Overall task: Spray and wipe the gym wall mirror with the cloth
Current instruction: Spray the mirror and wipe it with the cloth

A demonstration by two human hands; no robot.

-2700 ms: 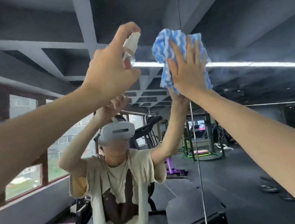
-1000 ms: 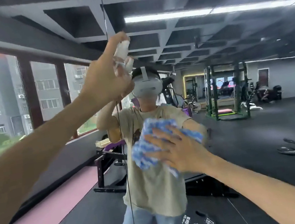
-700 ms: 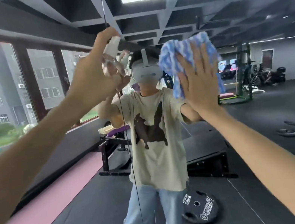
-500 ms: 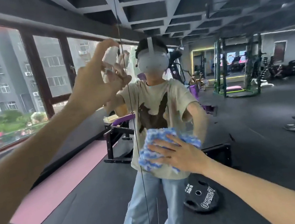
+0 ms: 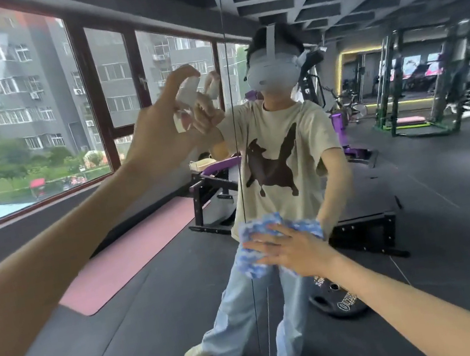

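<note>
Mirror (image 5: 421, 207) glass stands straight ahead of both hands and takes up most of the view. A vertical seam (image 5: 240, 177) between two panels runs just right of the left hand and passes behind the left part of the cloth. The left hand (image 5: 157, 135) is raised and curled round a small white spray bottle (image 5: 186, 98), one finger arched over its top and the nozzle aimed at the glass close in front. The right hand (image 5: 293, 249), lower and to the right, lies with fingers spread and straight on the blue-and-white cloth (image 5: 249, 228), pressing the crumpled wad flat against the mirror. By that, the work looks to be in the thick of the job, with wiping going on low down and the bottle ready above it. No droplets, streaks or haze show on the glass, so which stretches are finished and which are left cannot be told; the panel well to the right of the cloth looks no different from the one under it. The only container in sight is the bottle, and the fingers cover its body, so how much liquid it holds cannot be seen.
</note>
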